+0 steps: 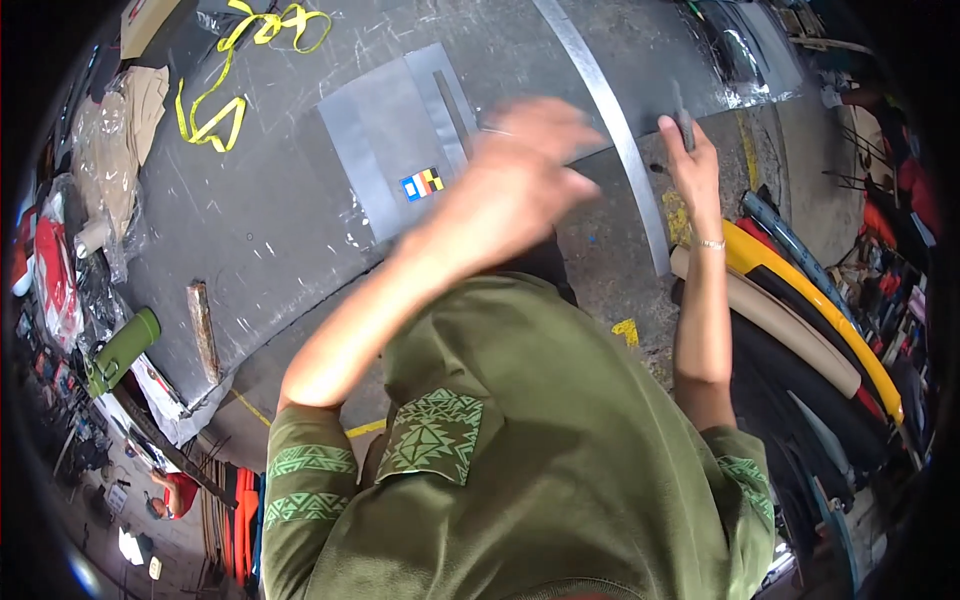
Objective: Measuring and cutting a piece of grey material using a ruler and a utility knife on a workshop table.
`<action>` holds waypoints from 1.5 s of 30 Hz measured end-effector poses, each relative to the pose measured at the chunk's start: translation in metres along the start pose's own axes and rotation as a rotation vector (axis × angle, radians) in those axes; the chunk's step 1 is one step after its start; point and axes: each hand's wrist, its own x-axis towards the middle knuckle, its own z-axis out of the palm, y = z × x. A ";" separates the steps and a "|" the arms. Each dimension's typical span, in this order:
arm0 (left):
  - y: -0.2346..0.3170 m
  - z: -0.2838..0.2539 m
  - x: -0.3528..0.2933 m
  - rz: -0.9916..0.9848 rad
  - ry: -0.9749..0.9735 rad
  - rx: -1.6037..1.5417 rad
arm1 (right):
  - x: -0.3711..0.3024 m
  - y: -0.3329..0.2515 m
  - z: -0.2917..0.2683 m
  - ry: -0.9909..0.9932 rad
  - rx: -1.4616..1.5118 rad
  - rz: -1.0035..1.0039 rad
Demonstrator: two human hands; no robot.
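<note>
My left hand [530, 160] is smeared by motion above the table's near edge, beside a grey flat sheet piece [375, 125]; whether its fingers hold anything is not visible. That piece has a long narrow slot and a small multicoloured card or label [422, 184] on it. My right hand [695, 170] is closed round a slim dark knife-like tool [682, 112], its thin end pointing away from me. Between my hands a long silvery metal strip [612, 110] lies across the table, its near end reaching past the edge.
The dark scratched table [270, 200] carries a tangled yellow tape [215, 120] at far left and a worn stick [203, 330]. Clear plastic wrapping [745, 60] lies far right. Rolls of material, including a yellow roll [800, 290], stand right. A green roll [125, 350] is at left.
</note>
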 end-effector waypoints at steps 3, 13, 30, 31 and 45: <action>-0.086 -0.013 -0.044 -0.399 0.159 0.591 | -0.020 0.048 -0.005 0.064 0.039 0.151; -0.137 -0.023 -0.065 -0.344 0.116 0.708 | -0.070 0.028 0.049 0.126 -0.149 0.103; -0.133 -0.001 -0.062 -0.516 0.215 0.751 | -0.056 0.056 0.072 0.260 -0.039 0.067; -0.133 -0.001 -0.061 -0.502 0.226 0.741 | -0.054 0.055 0.071 0.262 -0.049 0.056; -0.097 -0.013 -0.056 -0.309 0.235 0.340 | -0.043 0.027 0.061 0.208 -0.051 0.054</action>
